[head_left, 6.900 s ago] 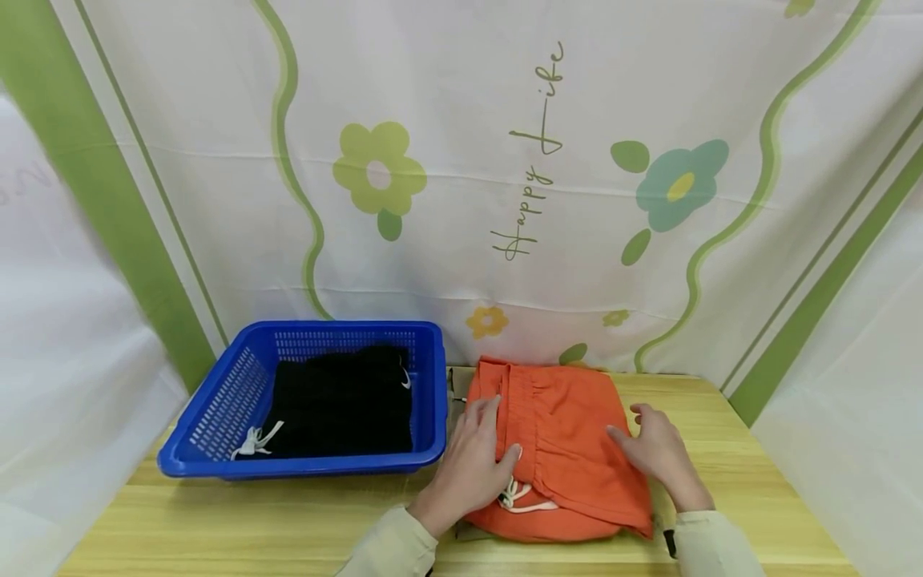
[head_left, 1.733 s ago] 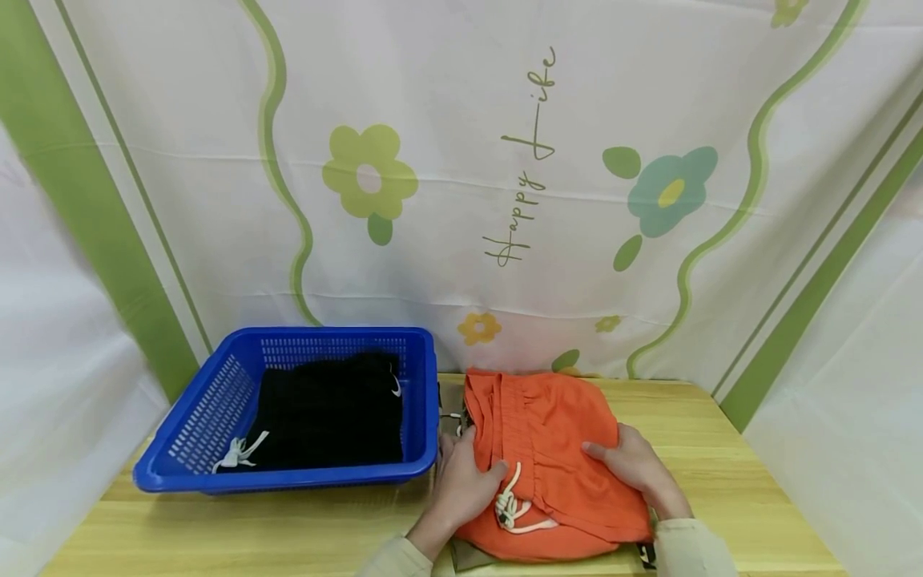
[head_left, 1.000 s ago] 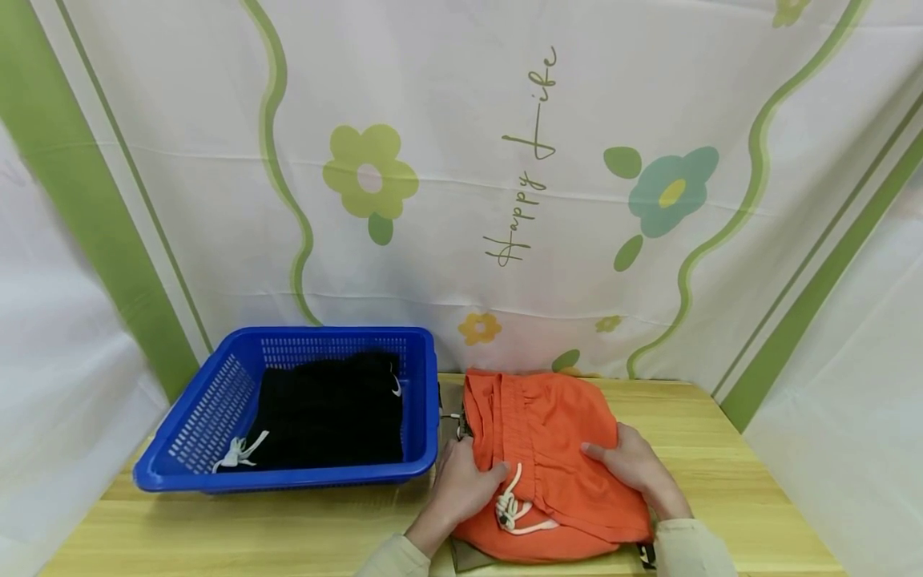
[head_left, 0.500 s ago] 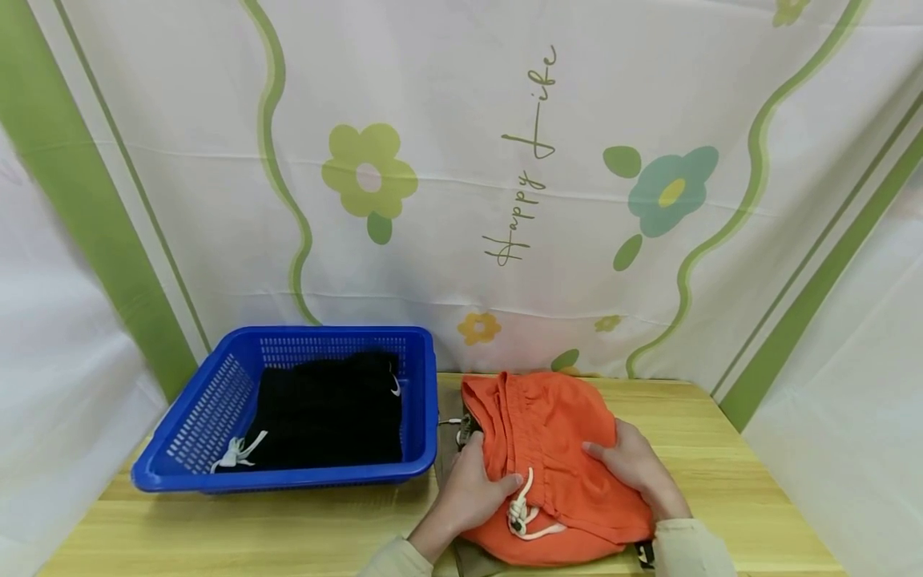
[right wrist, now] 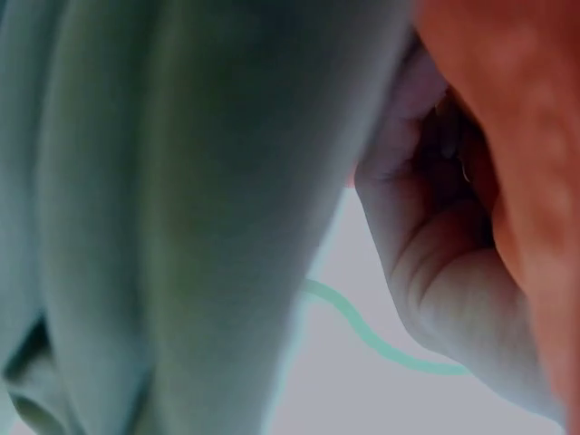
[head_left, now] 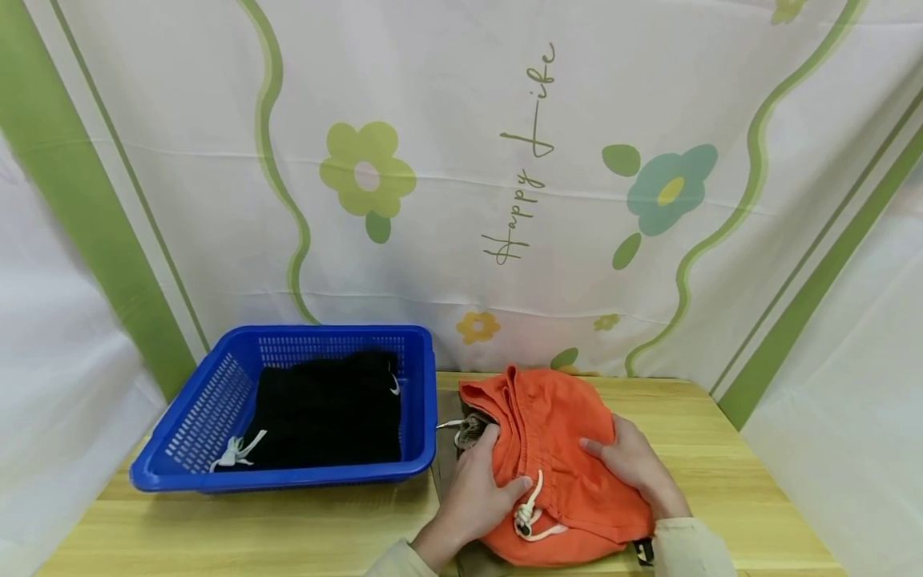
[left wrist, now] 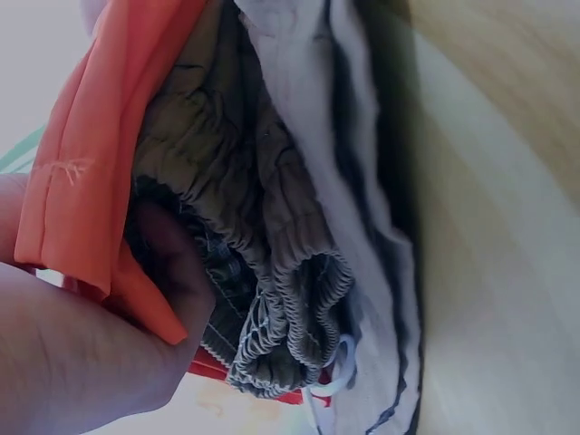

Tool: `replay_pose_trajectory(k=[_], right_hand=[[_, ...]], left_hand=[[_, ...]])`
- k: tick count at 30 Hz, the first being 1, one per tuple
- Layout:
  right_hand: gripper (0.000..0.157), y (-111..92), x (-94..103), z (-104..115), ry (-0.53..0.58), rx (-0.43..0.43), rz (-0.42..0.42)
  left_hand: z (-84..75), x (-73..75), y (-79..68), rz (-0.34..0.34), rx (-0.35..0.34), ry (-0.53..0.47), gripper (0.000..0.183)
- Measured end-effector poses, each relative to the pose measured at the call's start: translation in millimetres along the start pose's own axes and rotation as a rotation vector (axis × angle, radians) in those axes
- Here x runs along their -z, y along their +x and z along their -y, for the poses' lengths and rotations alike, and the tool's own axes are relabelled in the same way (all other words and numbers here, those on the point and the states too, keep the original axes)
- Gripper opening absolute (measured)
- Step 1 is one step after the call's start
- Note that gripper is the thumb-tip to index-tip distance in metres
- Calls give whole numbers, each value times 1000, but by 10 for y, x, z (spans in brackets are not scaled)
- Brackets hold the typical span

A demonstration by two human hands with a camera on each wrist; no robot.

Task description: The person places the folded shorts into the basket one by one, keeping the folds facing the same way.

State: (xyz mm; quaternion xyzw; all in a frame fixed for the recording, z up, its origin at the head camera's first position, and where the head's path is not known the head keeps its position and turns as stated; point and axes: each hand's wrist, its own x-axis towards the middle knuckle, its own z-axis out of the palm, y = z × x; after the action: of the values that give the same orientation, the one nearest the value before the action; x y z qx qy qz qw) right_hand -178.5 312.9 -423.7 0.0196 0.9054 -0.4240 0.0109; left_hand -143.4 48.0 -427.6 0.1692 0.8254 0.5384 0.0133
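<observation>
Folded orange drawstring shorts (head_left: 570, 449) lie on the table, with a knotted white cord (head_left: 528, 519) at the waistband. My left hand (head_left: 476, 493) pinches the waistband's left side, thumb on top and fingers tucked underneath. In the left wrist view, the left hand (left wrist: 82, 353) has the orange cloth lifted above a brown garment with a gathered elastic waistband (left wrist: 195, 136). Grey cloth (left wrist: 317, 118) lies beneath that. My right hand (head_left: 634, 461) holds the shorts' right edge, thumb above and the other fingers hidden below. The right wrist view shows the right hand (right wrist: 462, 290) curled under the orange cloth.
A blue plastic basket (head_left: 288, 482) stands to the left, close beside the clothes. Inside it lies a folded black garment (head_left: 324, 417) with a white bow and swoosh. Behind the wooden table (head_left: 743, 497) hangs a white flowered curtain (head_left: 447, 184).
My left hand has shifted slightly right, lifting and bunching the orange waistband, so more of the brown garment underneath shows. The right hand has kept its hold on the right edge.
</observation>
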Motion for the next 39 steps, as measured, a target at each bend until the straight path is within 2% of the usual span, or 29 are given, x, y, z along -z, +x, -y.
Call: replay_pose_trajectory(k=[4, 8, 14, 17, 22, 29, 34, 39], right_hand=[[48, -9, 2, 11, -2, 1, 0], [48, -8, 3, 16, -1, 3, 3], [48, 0, -4, 15, 11, -7, 3], [48, 1, -4, 25, 9, -2, 3], [48, -1, -3, 41, 8, 5, 6], [47, 1, -17, 15, 17, -12, 6], [49, 1, -15, 17, 15, -15, 13], [48, -2, -15, 23, 18, -26, 18]], left_hand=[[-12, -19, -6, 0, -54, 24, 51], [-23, -34, -15, -15, -93, 58, 54], [-57, -58, -44, -46, -139, 189, 56], [-69, -63, -49, -64, -115, 214, 53], [-81, -59, -43, -90, -32, 202, 48], [-84, -59, -48, -108, 36, 212, 60], [-54, -36, -47, -43, 71, 190, 73], [-3, -7, -13, 30, 120, 65, 83]])
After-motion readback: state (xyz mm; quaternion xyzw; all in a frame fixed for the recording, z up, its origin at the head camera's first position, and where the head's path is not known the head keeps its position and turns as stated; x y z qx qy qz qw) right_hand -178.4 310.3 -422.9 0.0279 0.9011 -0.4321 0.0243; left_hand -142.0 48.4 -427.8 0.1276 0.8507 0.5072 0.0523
